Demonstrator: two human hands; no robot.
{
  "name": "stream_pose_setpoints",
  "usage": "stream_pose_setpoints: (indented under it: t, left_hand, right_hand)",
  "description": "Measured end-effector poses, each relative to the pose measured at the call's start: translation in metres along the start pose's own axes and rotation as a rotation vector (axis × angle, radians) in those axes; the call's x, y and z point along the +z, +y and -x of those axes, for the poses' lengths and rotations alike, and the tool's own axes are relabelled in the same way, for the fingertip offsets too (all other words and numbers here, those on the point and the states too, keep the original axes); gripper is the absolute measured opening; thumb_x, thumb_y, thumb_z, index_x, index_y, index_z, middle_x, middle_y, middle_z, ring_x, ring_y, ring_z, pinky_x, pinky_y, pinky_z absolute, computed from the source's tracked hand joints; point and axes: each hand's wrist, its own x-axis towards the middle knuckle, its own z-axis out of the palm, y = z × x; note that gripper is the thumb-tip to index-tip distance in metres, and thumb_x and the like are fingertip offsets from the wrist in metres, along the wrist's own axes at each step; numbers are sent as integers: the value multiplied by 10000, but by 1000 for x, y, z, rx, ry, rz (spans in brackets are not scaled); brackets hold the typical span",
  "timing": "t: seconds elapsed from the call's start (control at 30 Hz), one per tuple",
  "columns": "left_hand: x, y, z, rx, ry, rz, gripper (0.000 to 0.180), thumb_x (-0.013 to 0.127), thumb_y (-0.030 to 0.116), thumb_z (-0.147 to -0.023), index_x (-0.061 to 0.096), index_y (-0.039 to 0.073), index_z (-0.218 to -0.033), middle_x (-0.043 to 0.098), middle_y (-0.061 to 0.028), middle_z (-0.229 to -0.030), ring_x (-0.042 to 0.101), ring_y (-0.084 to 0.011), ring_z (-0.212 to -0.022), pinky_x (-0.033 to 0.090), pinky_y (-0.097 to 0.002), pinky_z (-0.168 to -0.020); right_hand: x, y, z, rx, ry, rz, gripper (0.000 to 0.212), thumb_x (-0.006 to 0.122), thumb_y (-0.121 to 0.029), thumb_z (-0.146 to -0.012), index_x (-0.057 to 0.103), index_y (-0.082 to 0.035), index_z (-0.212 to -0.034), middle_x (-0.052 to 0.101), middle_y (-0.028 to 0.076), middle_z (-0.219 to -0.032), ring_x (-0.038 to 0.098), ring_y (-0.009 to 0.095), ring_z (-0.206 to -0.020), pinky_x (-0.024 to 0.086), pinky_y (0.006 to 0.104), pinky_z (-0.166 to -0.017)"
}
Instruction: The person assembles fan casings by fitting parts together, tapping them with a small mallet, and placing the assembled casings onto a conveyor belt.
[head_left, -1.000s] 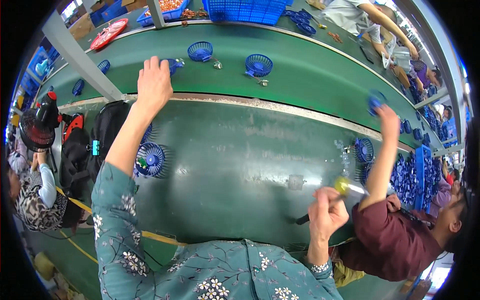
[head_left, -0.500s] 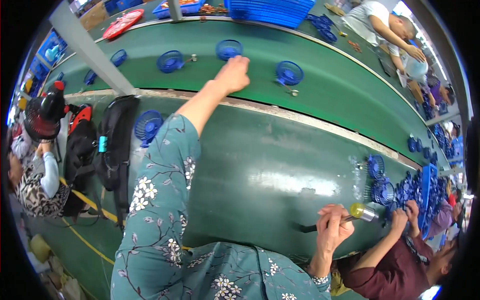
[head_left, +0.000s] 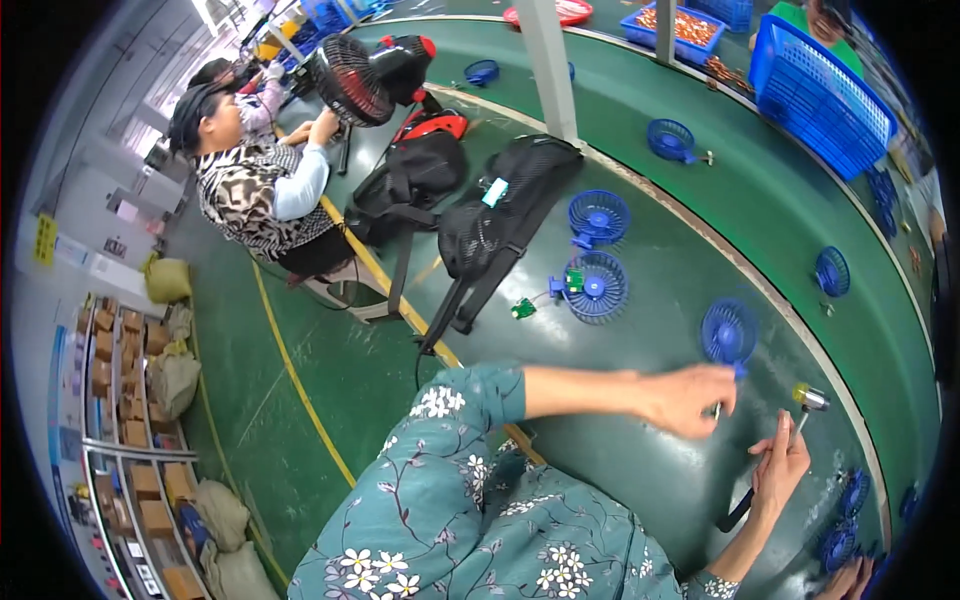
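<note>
My left hand (head_left: 690, 400) is over the green worktable, fingers pinched around a small metal piece (head_left: 712, 410), mostly covered by the fingers. Just beyond its fingertips lies a round blue plastic fan guard (head_left: 728, 330), its short stem pointing toward the hand. My right hand (head_left: 778, 466) grips a hammer by its dark handle; the yellow-and-silver hammer head (head_left: 812, 397) points up and away. Farther left on the table rest two more blue fan guards, one (head_left: 598, 217) behind the other (head_left: 600, 300). A small green circuit board (head_left: 523, 308) lies beside the nearer one.
Black bags (head_left: 505, 205) lie on the table at the left. Behind a pale ledge runs a green conveyor belt with spaced blue fan guards (head_left: 670, 139) on it. A grey post (head_left: 548, 70) rises at the ledge. Another person (head_left: 260, 185) sits left, near a black fan (head_left: 352, 80).
The view has swung left. My left hand has come back from over the belt to the worktable, where a blue fan guard now lies before it. My right hand still holds the hammer.
</note>
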Motion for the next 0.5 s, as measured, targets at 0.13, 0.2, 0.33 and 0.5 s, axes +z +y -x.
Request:
stream_pose_setpoints:
  t: [0.13,0.2,0.33,0.5]
  left_hand:
    - [18,29,36,-55,-104,135,250,591,73,-795,535,7,-1030,503,-148,-1021,523,-311,-975,457,-424,-831]
    - [23,31,49,47,-18,164,267,607,87,-816,533,13,-1063,524,-146,-1056,537,-313,-1003,464,-419,-858]
    - [5,52,66,-225,-104,116,294,646,94,-831,559,28,-1104,567,-135,-1098,575,-305,-1051,481,-395,-899]
    - [9,49,69,-311,-149,183,314,665,79,-838,577,27,-1135,580,-121,-1144,588,-282,-1068,485,-376,-911]
  right_hand:
    - [6,18,-17,-117,-101,267,329,624,-312,-954,655,3,-1045,568,7,-549,429,41,-455,285,229,-427]
    - [25,9,-9,-48,-152,311,297,679,-275,-914,664,-7,-1041,599,5,-594,512,61,-517,366,225,-474]
    - [49,8,-11,-44,-304,308,277,659,-288,-920,671,-18,-861,644,25,-625,570,88,-580,428,267,-535]
    - [53,2,-6,-79,-278,314,385,646,-368,-928,670,-2,-812,623,35,-586,546,82,-563,411,276,-522]
